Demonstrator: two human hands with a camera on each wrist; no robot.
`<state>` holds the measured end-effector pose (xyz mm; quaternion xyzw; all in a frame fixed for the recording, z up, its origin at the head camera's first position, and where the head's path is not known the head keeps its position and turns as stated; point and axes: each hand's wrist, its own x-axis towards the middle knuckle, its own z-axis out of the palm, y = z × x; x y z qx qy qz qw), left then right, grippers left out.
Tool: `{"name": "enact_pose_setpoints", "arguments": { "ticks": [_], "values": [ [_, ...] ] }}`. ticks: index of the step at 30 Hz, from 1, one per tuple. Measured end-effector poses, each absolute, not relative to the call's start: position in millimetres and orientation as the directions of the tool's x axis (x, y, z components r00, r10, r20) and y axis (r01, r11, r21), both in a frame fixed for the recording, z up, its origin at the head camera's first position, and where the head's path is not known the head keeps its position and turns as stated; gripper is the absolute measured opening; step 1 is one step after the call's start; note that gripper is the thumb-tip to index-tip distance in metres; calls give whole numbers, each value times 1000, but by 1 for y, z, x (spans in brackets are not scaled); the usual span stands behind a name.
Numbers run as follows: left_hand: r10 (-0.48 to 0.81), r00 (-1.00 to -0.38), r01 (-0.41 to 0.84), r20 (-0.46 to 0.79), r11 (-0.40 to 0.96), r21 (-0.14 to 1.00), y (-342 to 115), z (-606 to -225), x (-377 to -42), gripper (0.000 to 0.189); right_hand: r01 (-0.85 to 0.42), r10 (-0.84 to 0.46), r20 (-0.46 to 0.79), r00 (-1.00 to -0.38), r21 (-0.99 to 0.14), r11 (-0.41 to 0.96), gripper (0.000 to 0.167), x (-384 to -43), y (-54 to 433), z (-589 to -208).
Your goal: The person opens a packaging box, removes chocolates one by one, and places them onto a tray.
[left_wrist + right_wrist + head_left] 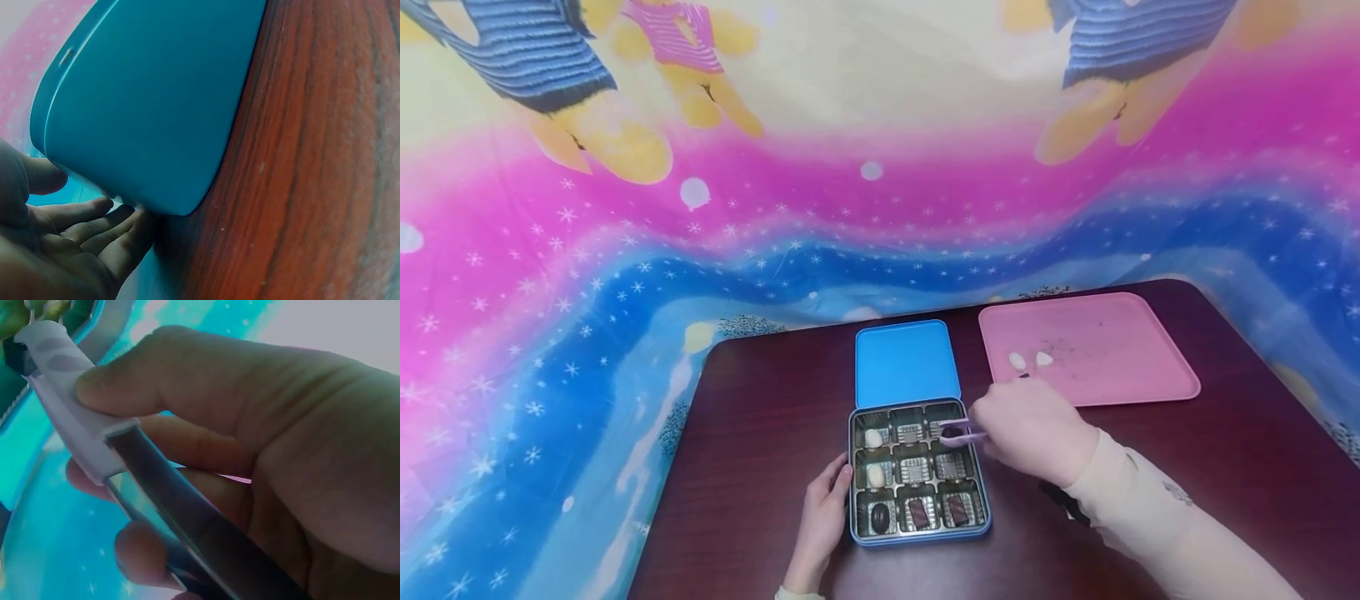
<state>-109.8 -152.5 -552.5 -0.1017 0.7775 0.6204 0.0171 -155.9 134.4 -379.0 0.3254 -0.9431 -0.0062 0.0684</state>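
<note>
My right hand (1037,425) grips tongs (81,419) with pale purple tips and metal arms. Between the tips is a small dark chocolate (952,432), over the back right compartment of a blue tin (917,537). White chocolates (876,475) lie in the back left and middle left compartments. The front row has a dark oval chocolate (881,518) at left and dark rectangular chocolates (919,513) in the middle and at right. At the tin's left side, my left hand (824,512) touches the wall with thumb and fingers, its fingers fairly straight in the left wrist view.
The tin's blue lid (906,362) lies opened back behind it. A pink tray (1120,350) stands at the back right, with a white oval piece (1017,361) and a white triangular piece (1043,358) near its left side. Everything is on a dark wooden table (760,433) before a patterned cloth.
</note>
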Motion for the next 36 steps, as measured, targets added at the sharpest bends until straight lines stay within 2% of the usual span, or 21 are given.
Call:
{"name": "enact_pose_setpoints", "arguments": {
  "ticks": [6,11,16,19,26,36],
  "values": [
    [-136,-979,-180,-154,213,960,-153,-553,-110,47,-576,-572,216,-791,51,816,11,-160,149,-373],
    [-146,-979,-174,-142,234,957,-153,-554,-110,46,-527,-508,285,-813,14,850,9,-168,163,-369],
    [-146,-979,-173,-142,231,957,-152,-554,-109,47,-455,-421,259,-869,-85,886,15,-182,183,-368],
    [-139,-979,-178,-149,221,959,-152,-554,-109,48,-437,-397,254,-882,-123,891,17,-190,198,-373],
    [-141,-979,-179,-149,225,958,-152,-553,-109,48,-404,-355,276,-893,-146,903,18,-207,227,-393],
    [-146,-980,-168,-135,250,953,-152,-552,-110,49,-277,-243,211,-947,-154,948,11,-216,255,-418]
  ]
}}
